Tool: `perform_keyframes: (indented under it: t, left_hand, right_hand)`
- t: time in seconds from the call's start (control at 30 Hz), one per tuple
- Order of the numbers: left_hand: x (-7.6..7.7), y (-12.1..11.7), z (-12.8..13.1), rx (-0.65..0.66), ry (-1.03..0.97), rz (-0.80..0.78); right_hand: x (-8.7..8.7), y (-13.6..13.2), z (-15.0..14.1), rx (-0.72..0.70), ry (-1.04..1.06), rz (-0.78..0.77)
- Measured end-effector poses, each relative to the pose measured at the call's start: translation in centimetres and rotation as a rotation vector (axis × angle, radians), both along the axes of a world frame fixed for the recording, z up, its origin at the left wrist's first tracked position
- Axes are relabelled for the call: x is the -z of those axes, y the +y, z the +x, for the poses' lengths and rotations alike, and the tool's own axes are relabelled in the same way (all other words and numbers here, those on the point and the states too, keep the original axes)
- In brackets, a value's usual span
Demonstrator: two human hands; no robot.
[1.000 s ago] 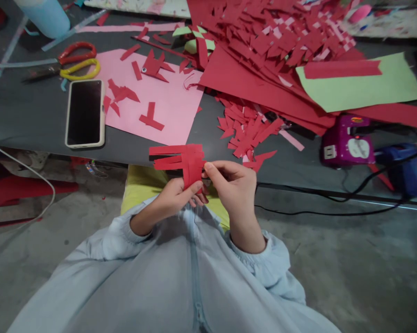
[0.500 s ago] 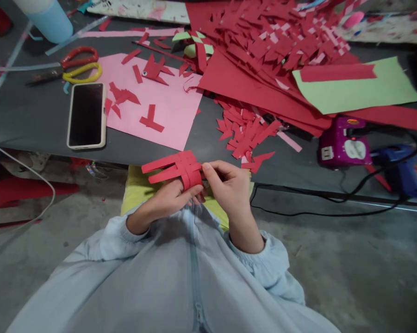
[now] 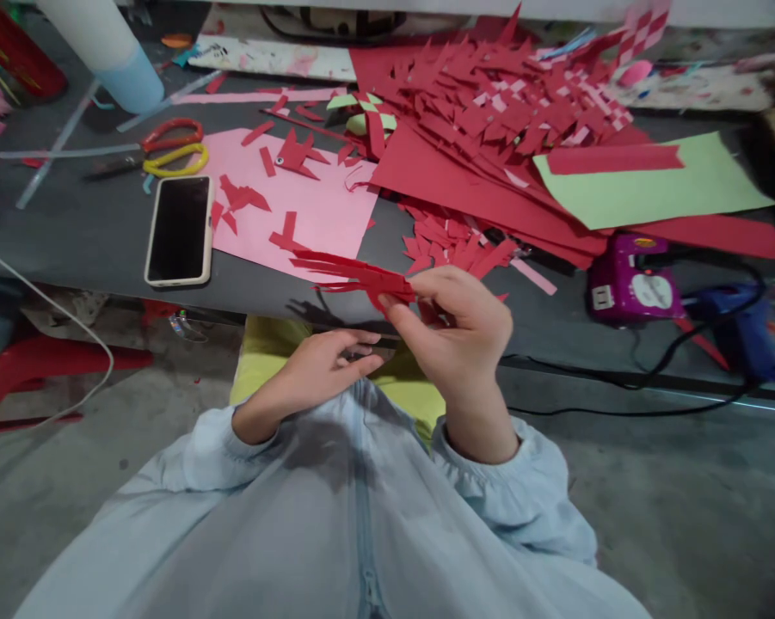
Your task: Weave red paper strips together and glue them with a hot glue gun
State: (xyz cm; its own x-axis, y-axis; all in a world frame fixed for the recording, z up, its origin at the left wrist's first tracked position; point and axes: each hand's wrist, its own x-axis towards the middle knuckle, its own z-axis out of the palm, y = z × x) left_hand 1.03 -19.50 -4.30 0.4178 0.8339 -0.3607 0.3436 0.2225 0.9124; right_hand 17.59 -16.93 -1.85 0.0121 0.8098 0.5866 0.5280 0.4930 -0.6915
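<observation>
Red paper piece [image 3: 375, 280], with several loose strips fanning out to the left, is held up over the table's front edge, seen nearly edge-on. The right hand [image 3: 457, 316] pinches its right end between thumb and fingers. The left hand [image 3: 315, 371] is apart from it, lower down, above the yellow-green cloth [image 3: 271, 342] at the lap, fingers loosely curled and the thumb slightly away from them.

Behind the held piece lies a pink sheet [image 3: 322, 199] carrying small red cut-outs, among them a fish shape [image 3: 298, 156] with an eye. A phone [image 3: 179, 230] lies just left of the sheet, with scissors [image 3: 145, 155] above it. Red scraps [image 3: 448, 245] crowd the space beyond the right hand; farther back, a heap of cut pieces [image 3: 490, 90] covers large red sheets [image 3: 426, 163]. A green sheet [image 3: 651, 196] bears a red strip [image 3: 612, 159]. At the right are a purple box [image 3: 633, 285] and black cables.

The table [image 3: 90, 236] is dark; below it show a grey floor [image 3: 671, 507] and red furniture [image 3: 52, 361].

At the back left, a bottle [image 3: 119, 62] is pale above and blue below, probably part-filled with liquid. Beside it, a red container [image 3: 22, 52] is cut off by the frame.
</observation>
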Motion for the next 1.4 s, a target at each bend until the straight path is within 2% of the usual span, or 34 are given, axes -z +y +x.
perform_keyframes:
  t: [0.1,0.2,0.3,0.5,0.63,0.9,1.2,1.3,1.4]
  left_hand:
    - [-1.0,-0.2,-0.3,-0.048,-0.153,-0.062]
    - [-1.3,-0.1,-0.7,-0.173,-0.419,-0.073]
    - [-1.0,0.4,-0.7,-0.316,-0.523,-0.047]
    - [-0.3,1.0,-0.1,-0.415,-0.502,-0.137]
    - [-0.2,1.3,-0.1,-0.473,-0.499,-0.14]
    - [-0.5,1.5,0.5,-0.491,-0.504,-0.143]
    - [-0.5,0.9,0.8,-0.358,-0.503,-0.142]
    - [-0.4,0.9,0.7,-0.346,-0.484,-0.151]
    - [-0.1,1.0,0.5,-0.365,-0.459,-0.12]
  right_hand:
    - [-0.6,0.9,0.9,-0.013,-0.199,0.317]
    - [-0.3,1.2,1.5,-0.011,-0.436,0.509]
    - [0.4,1.1,1.6,-0.038,-0.576,0.559]
    - [1.2,0.4,1.1,-0.099,-0.671,0.534]
    - [1.6,-0.2,1.3,-0.103,-0.607,0.423]
    - [2.5,-2.3,0.9,-0.025,-0.096,-0.053]
    - [2.9,-2.3,0.3,0.009,0.349,-0.514]
    - [3.2,-2.0,0.1,0.0,0.507,-0.618]
    - [3.1,-1.8,0.1,-0.012,0.531,-0.642]
